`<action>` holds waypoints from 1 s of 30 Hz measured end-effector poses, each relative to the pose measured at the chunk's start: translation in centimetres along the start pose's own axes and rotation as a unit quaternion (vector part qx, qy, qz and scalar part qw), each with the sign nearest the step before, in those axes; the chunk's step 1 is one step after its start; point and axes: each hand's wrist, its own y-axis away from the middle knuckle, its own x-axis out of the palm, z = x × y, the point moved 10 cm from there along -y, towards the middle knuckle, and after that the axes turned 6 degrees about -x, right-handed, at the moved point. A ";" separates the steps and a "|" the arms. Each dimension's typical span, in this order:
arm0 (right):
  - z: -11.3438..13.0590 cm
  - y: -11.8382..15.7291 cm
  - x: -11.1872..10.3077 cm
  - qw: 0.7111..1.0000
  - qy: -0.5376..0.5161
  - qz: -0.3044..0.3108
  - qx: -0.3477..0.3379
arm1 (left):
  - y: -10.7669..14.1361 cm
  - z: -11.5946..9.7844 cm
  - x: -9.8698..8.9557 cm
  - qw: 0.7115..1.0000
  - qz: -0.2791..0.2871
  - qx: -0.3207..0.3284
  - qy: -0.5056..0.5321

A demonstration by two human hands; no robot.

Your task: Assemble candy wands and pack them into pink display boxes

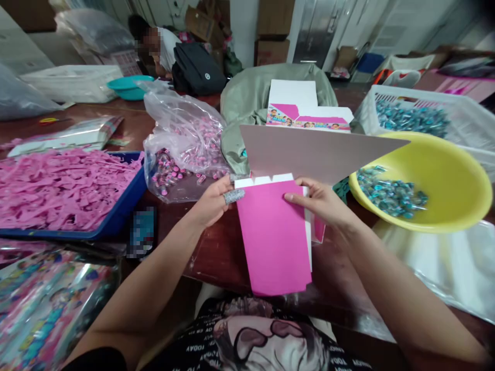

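Between my two hands is a pink cardboard box blank (274, 237) with white notched flaps along its top edge. My left hand (211, 203) pinches its upper left corner; thumb and finger on that side are wrapped in silvery tape. My right hand (323, 203) grips the upper right edge, thumb flat on the pink face and fingers behind. Just beyond stands a large grey-brown board (309, 152), its lower part partly hidden by the blank. Behind the board rise white, pink and printed box pieces (293, 95).
At left, a blue tray (127, 193) holds pink plastic pieces. A clear bag (181, 118) of small pink capsules lies mid-left. On the right sit a yellow basin (456, 190) with blue wrapped pieces and a white crate (464, 116). A person (166, 46) is at the back.
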 end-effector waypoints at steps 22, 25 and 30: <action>3.7 3.9 -3.0 0.841 0.464 0.038 -0.274 | -4.9 0.8 3.9 0.975 -0.024 0.083 -0.207; 3.4 4.6 -1.8 0.775 0.566 0.030 -0.279 | -4.5 0.9 4.3 0.962 -0.026 0.105 -0.249; 3.7 2.8 -5.0 0.895 0.414 -0.065 -0.149 | -1.3 -0.6 5.0 0.943 -0.106 0.141 -0.281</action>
